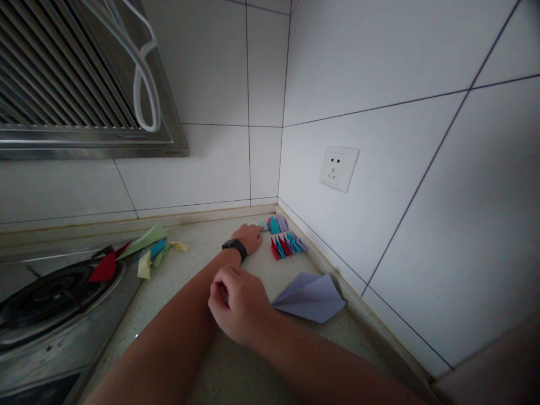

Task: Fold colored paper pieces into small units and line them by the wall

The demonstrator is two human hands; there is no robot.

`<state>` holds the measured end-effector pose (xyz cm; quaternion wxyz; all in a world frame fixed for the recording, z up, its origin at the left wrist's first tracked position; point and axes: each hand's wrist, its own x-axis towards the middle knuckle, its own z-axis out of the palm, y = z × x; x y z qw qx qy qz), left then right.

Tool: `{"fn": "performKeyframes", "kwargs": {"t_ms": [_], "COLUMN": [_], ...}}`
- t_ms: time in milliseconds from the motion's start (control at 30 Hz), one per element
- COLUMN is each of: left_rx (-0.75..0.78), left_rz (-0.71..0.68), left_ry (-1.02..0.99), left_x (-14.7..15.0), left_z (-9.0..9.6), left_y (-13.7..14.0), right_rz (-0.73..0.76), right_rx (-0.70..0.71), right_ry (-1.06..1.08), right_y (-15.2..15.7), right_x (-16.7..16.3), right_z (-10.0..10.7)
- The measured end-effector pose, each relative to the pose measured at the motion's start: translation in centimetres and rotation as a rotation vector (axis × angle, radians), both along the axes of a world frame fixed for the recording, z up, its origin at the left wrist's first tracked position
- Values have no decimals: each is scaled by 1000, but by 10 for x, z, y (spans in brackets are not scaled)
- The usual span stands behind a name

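Note:
My left hand (250, 237), with a black watch at its wrist, reaches to the back corner of the counter. Its fingertips are closed at a small light-teal folded paper piece (264, 225), at the left end of a row of folded paper pieces (277, 224) in teal, pink and lilac. In front of that stands another row of small folded papers (287, 246), red, blue and lilac. My right hand (238, 301) is curled into a loose fist above my left forearm, with nothing visible in it. Just right of it lies a large lilac folded sheet (314, 298) on the counter.
A gas stove (54, 298) is on the left. Red folded paper (104, 268) overlaps its burner, with green, yellow and blue papers (154, 249) beside it. A range hood (93, 152) with a hanging white cable (147, 95) is above. Tiled walls hold a socket (340, 169).

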<state>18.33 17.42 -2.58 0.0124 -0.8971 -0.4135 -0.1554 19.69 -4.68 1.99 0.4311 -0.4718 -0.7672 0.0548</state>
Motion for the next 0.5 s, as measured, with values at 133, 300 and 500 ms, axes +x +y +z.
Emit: {"fn": "performKeyframes", "kwargs": {"t_ms": [133,300,500], "left_rx": [-4,-3,-40], "left_rz": [-6,19,21], "left_ry": [-15,-47,-37], "left_x": [-1,-9,-21], "left_z": [2,5,11], "left_y": [0,-8,-43], "right_rz": [-2,9,42], "right_rx": [-4,20,122], "right_ry": [0,32,43], "right_y": [0,1,-2], "right_x": [0,2,5], "right_z": [1,2,11]}}
